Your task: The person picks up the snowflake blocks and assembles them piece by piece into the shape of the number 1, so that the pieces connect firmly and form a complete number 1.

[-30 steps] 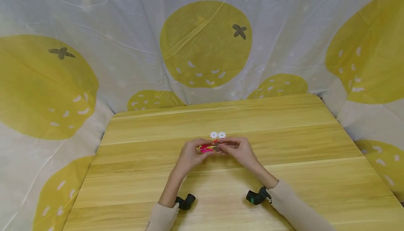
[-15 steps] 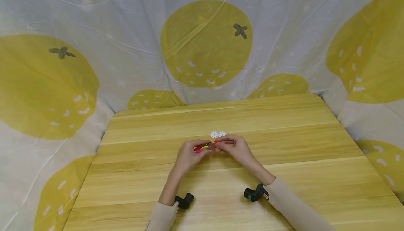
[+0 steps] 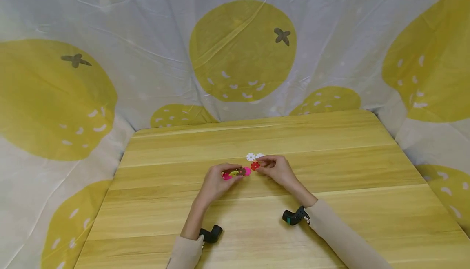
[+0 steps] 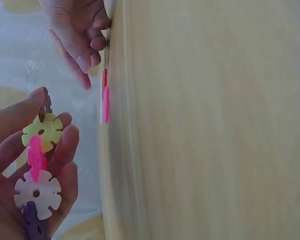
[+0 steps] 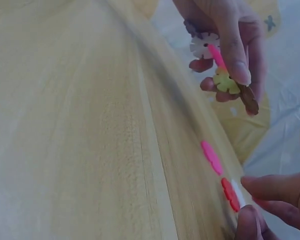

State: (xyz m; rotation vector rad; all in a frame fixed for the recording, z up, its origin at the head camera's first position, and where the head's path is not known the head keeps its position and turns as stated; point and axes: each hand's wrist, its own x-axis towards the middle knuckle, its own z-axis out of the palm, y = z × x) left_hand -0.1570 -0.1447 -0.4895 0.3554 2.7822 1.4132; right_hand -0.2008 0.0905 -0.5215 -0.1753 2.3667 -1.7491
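Note:
My left hand (image 3: 220, 179) holds a chain of interlocking notched plastic discs by the thumb and fingers. In the left wrist view the chain runs from a brown disc (image 4: 46, 102) through a yellow disc (image 4: 42, 132), a pink one (image 4: 36, 157) and a white one (image 4: 38, 194) to a dark purple disc (image 4: 35, 226). My right hand (image 3: 277, 171) hovers at a loose red disc (image 3: 255, 166), thumb and fingers spread apart beside it. Left of the red disc, a loose pink disc (image 3: 247, 171) lies flat on the table, close to the chain's brown end.
Two white discs (image 3: 251, 157) lie side by side just beyond the red one, the right one partly covered by my right fingers. The wooden table (image 3: 330, 146) extends all around, with a fruit-patterned cloth (image 3: 238, 52) hanging behind its far edge.
My hands were together at the chain and have drawn apart. The chain has shifted left with my left hand. The red and pink discs on the table now show in the gap.

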